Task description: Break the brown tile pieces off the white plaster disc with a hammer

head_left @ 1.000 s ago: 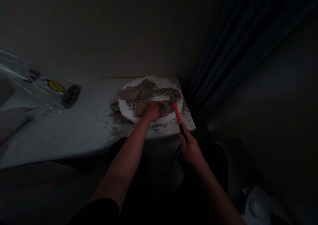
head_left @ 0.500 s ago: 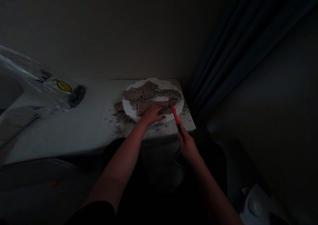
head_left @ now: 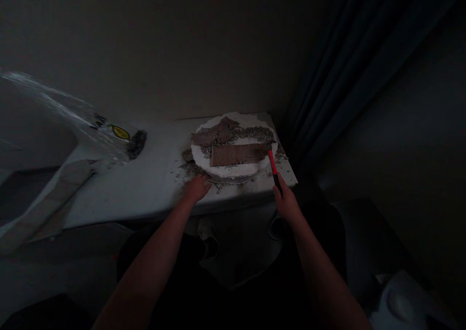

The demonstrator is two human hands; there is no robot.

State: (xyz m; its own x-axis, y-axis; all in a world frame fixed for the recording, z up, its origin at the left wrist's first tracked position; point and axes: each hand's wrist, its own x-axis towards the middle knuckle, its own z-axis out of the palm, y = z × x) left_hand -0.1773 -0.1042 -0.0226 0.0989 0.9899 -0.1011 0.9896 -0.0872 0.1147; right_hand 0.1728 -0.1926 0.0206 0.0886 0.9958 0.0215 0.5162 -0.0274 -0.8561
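Observation:
My right hand (head_left: 287,201) is closed around the black grip of a hammer (head_left: 274,167) with a red and black handle. The hammer's dark head lies at the right end of a flat brown textured slab (head_left: 236,154). This slab rests on a round white board (head_left: 240,171) with an uneven edge. My left hand (head_left: 196,188) is low at the board's front left edge, its fingers drawn together; what they hold, if anything, is too dark to make out. Broken brown pieces (head_left: 214,133) and grey crumbs (head_left: 255,133) lie on the board behind the slab.
The board stands on a white-covered table (head_left: 153,184), with loose crumbs around it. Clear plastic wrapping (head_left: 120,132) with a yellow mark is at the left, near a brownish strip (head_left: 60,199). A dark curtain (head_left: 327,73) hangs at the right. Shoes (head_left: 207,229) show below.
My left hand has come off the brown slab and moved left and toward me, to the board's front edge. My right hand still holds the hammer at the slab's right end. The view has shifted slightly.

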